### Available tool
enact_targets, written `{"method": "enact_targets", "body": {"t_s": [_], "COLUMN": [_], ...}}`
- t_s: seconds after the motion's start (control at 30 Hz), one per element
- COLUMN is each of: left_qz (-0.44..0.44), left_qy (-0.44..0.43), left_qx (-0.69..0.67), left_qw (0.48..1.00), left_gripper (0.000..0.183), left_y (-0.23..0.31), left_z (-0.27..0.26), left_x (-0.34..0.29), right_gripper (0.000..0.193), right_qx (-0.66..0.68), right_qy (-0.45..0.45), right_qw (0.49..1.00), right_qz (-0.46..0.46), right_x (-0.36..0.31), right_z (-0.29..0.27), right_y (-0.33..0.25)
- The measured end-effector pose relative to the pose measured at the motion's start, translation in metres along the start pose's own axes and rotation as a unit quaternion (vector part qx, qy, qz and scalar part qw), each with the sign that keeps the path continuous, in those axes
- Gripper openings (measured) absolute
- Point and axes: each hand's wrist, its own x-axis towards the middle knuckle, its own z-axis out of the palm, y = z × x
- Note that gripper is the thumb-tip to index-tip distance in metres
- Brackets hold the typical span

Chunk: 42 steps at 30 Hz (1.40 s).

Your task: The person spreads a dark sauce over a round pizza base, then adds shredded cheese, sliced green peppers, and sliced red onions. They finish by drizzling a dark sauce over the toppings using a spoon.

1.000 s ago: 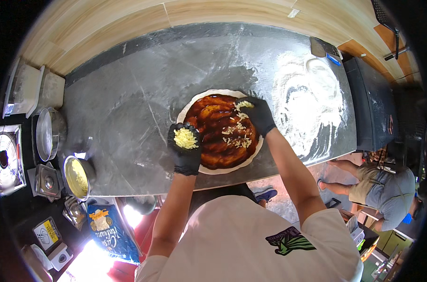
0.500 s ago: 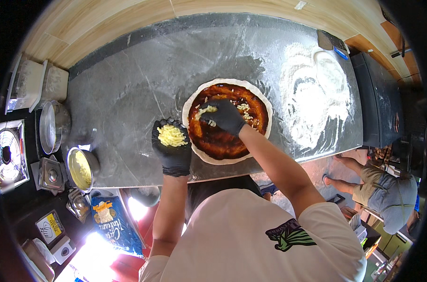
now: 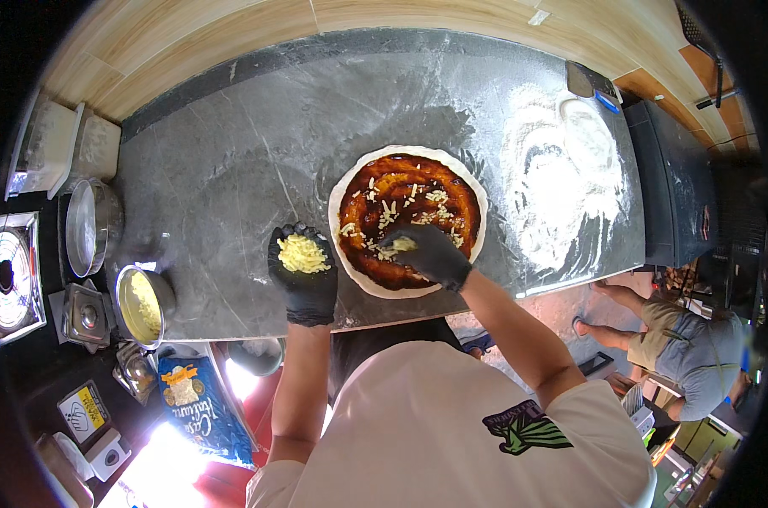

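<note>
A round pizza base (image 3: 462,188) with a pale dough rim and dark red-brown sauce lies on the grey worktop. Scattered shreds of cheese lie on the sauce, in the middle and toward the edges. My left hand (image 3: 306,292), in a black glove, is palm up just left of the base, cupped under a heap of pale yellow shredded cheese (image 3: 303,253). Over the lower middle of the base is my right hand (image 3: 437,256), also gloved in black, its fingers drawn together on a small pinch of shredded cheese.
A metal bowl of shredded cheese (image 3: 123,306) stands at the worktop's left edge, with another metal bowl (image 3: 82,229) behind it. Flour (image 3: 540,195) covers the right side, near a blue-handled scraper (image 3: 605,102). A dark cabinet (image 3: 673,186) borders the right end. Another person (image 3: 697,347) is at far right.
My right hand has moved from the left middle of the base down and right. More cheese shreds show on the sauce. My left hand still holds its heap, almost unmoved.
</note>
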Motion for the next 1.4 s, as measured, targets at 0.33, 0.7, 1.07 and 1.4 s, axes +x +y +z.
{"method": "enact_targets", "body": {"t_s": [0.33,0.7,1.07,1.4], "left_qz": [-0.017,-0.004,-0.033,0.236], "left_qy": [-0.077,0.069,0.036,-0.319], "left_qx": [0.003,0.072,0.079,0.738], "left_qw": [0.997,0.995,0.996,0.546], "left_gripper": [0.034,0.025,0.025,0.010], "left_y": [0.003,-0.014,-0.058,-0.143], "left_z": [-0.004,0.006,0.013,0.057], "left_x": [0.002,-0.007,-0.014,-0.017], "right_gripper": [0.021,0.021,0.028,0.041], "right_qx": [-0.111,-0.042,0.084,-0.022], "right_qy": [0.089,0.107,0.216,0.150], "right_qw": [0.990,0.993,0.973,0.988], "right_qz": [-0.017,0.027,0.010,-0.020], "right_x": [0.093,0.029,-0.003,-0.059], "right_z": [-0.030,-0.033,-0.012,0.003], "right_y": [0.022,0.027,-0.002,0.005]}}
